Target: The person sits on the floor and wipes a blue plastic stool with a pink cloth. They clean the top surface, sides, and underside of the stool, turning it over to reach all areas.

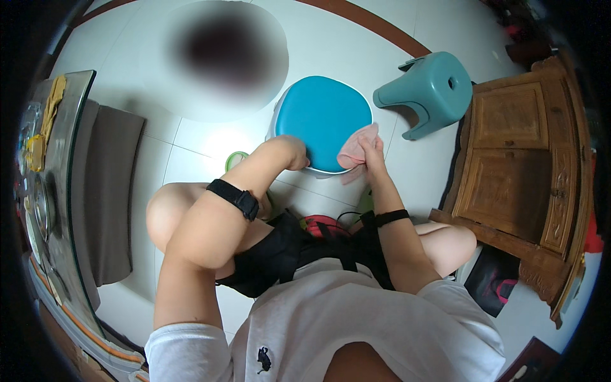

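Note:
In front of my knees stands a low stool with a padded blue top and a white rim. My left hand is bent over its near left edge, apparently gripping the rim; most of its fingers are hidden. A thin pink cloth is bunched in my right hand, its fingers closed. Part of that cloth lies against the near right edge of the blue top, and a loose end hangs below the rim.
A teal plastic stool stands beyond my right hand. On the right is a carved wooden cabinet. To the left are a glass-topped table and a grey bench. A green ring-shaped item sits on the tiled floor by my left forearm.

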`<state>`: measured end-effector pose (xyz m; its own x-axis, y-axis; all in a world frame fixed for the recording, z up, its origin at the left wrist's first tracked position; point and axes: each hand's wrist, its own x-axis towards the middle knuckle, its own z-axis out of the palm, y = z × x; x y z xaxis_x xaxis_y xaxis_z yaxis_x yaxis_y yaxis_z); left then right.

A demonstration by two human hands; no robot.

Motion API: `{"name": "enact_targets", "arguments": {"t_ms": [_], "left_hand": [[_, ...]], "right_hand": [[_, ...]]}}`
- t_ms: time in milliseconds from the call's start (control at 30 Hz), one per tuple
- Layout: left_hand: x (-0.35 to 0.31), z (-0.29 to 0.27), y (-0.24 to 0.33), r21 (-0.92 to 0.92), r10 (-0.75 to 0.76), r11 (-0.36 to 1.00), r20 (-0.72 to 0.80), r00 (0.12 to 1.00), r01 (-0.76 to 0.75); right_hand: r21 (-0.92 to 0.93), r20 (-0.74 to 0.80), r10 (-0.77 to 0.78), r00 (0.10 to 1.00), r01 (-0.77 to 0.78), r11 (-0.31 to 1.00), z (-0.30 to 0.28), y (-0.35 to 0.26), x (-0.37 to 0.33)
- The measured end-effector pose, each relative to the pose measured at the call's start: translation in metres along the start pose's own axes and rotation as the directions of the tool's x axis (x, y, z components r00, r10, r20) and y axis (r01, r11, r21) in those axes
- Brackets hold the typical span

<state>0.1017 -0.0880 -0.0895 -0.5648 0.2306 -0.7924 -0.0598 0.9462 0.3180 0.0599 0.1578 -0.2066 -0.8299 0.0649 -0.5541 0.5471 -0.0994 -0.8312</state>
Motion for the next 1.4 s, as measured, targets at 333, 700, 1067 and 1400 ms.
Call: {"name": "enact_targets", "arguments": {"t_ms": [333, 700, 1067, 1400], "left_hand": [[0.031, 0.005, 0.001, 0.033, 0.006, 0.999, -0.128, 0.992, -0.002], [-0.008, 0.02, 0.047, -0.214, 0.297, 0.926, -0.101, 0.95, -0.312], [0.037, 0.126, 0.12, -0.443, 0.271, 0.598, -0.673, 0.688, -0.669], [0.002, 0.084, 0.079, -0.877, -0.219, 0.137, -0.48, 0.849, -0.46]], "right_hand": [[-0.057, -0.09, 0.031, 0.995, -0.036, 0.998, -0.006, -0.001, 0.001], [-0.121, 0.136, -0.051, 0.989, 0.068, 0.99, 0.051, -0.067, -0.095], [-0.355, 0.207, -0.354, 0.912, 0.407, 0.842, 0.024, -0.074, -0.128], [0.129, 0.022, -0.666, 0.745, 0.659, 0.741, 0.024, -0.084, -0.112]]}}
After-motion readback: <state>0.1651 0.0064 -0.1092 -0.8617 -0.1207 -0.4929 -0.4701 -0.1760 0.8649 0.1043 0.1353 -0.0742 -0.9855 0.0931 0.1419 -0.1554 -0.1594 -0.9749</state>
